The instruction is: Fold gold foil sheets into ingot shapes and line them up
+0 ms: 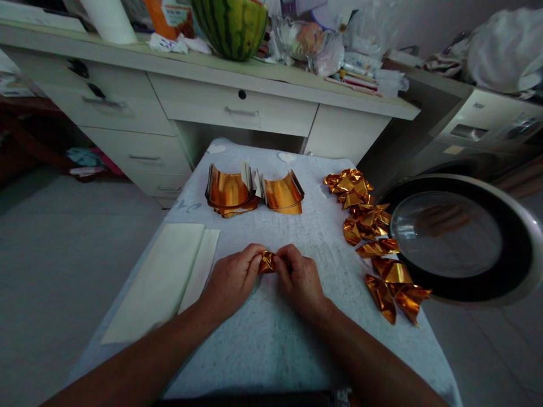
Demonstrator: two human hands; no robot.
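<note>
Between my two hands is a small crumpled piece of shiny gold foil (267, 262), held just above the cloth-covered table (314, 243). My left hand (235, 277) pinches its left end between thumb and fingers. The right end is gripped the same way by my right hand (302, 281). Beyond the hands stand two curved stacks of gold foil sheets, a left stack (229, 189) and a right stack (282, 193). Folded gold foil pieces (367, 220) lie in a line along the table's right side.
Pale paper sheets (159, 277) lie at the table's left. Behind stands a white desk (237, 107) bearing a cut watermelon (231, 25), bags and a paper roll (109, 20). At right, the open round door (449, 234) of a washing machine (470, 124) reaches the table's edge.
</note>
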